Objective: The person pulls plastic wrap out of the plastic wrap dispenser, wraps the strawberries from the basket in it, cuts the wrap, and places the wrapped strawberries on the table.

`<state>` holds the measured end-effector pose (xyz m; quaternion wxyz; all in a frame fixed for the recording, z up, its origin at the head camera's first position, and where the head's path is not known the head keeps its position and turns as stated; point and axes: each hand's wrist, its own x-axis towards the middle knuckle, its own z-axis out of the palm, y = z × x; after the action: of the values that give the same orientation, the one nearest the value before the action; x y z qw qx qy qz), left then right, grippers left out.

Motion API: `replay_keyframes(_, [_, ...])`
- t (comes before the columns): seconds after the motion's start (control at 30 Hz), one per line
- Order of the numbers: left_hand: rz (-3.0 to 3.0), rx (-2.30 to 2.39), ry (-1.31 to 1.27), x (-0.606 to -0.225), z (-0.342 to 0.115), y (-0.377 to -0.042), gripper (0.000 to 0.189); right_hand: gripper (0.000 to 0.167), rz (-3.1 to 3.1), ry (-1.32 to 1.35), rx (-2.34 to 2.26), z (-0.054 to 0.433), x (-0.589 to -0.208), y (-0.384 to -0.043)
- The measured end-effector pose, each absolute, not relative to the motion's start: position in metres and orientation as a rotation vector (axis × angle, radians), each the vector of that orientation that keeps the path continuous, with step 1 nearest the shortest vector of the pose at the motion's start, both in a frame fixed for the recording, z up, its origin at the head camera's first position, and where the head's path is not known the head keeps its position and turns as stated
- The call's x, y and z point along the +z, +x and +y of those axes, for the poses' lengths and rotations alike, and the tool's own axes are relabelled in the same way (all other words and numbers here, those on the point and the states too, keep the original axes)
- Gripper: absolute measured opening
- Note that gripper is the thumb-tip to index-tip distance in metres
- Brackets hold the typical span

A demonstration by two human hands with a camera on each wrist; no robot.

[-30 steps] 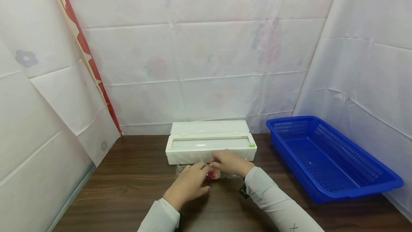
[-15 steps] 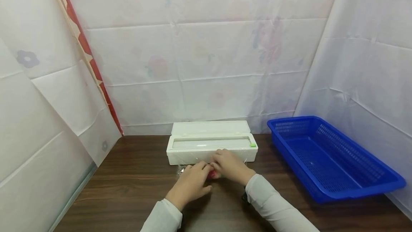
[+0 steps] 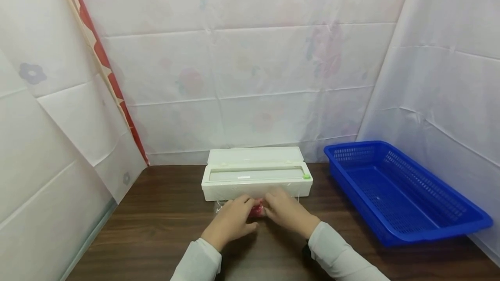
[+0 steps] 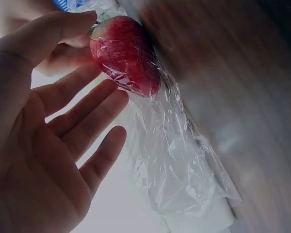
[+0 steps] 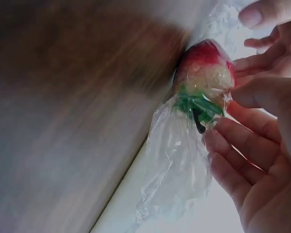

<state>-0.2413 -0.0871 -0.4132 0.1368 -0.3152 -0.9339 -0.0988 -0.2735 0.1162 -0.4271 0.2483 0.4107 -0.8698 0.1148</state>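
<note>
strawberry (image 5: 203,70), red with green leaves (image 5: 196,104) and a dark stem (image 5: 199,121), low at the table's middle, just on the near side of a white box, tip toward the left hand and leafy end toward the right. clear plastic film (image 4: 169,160) lies over it and runs out crinkled to both sides, shiny in the light.

left hand (image 3: 230,220) is loosely spread, fingers nearly straight, the fingertips at the wrapped fruit; how firmly they press, i can't tell. right hand (image 3: 289,211) has thumb and fingers bent together at the leafy end, pinching the film there. both wrists come out of pale sleeves (image 3: 343,250), and a dark object (image 3: 306,250) shows by the right cuff.

white box (image 3: 255,191) sits lengthwise just beyond the hands, its lid (image 3: 254,156) open and leaning back, a long recessed strip along the top and a small green tab (image 3: 306,176) near its right end. off to the right, well apart from the fruit, a blue basket (image 3: 441,233) stands at an angle, its sides slotted. all of it rests on a dark wood-grain table (image 3: 156,211).

around the table hang creased white sheets (image 3: 250,68) with faint flower prints, plus a red and beige strip (image 3: 101,53) slanting down the left corner.
</note>
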Motion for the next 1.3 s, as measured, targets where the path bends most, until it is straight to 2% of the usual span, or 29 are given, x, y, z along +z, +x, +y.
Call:
replay_keyframes(0.27, [-2.738, -0.422, -0.933, -0.415, -0.093, -0.248, 0.052, 0.019, -2.466, 1.107, 0.325, 0.116, -0.426, -0.269])
replay_keyframes(0.63, [-2.785, -0.505, -0.917, -0.416, -0.094, -0.254, 0.055, 0.036, -2.571, 1.096, 0.344, 0.112, -0.419, -0.275])
replay_keyframes(0.97, [-2.797, -0.657, -0.949, -0.416, -0.098, -0.256, 0.053, 0.021, -2.541, 1.176, 0.481, 0.113, -0.418, -0.283])
replay_keyframes(1.3, [-2.822, -0.809, -1.016, -0.413, -0.102, -0.260, 0.049, 0.018, -2.640, 1.172, 0.491, 0.112, -0.409, -0.283])
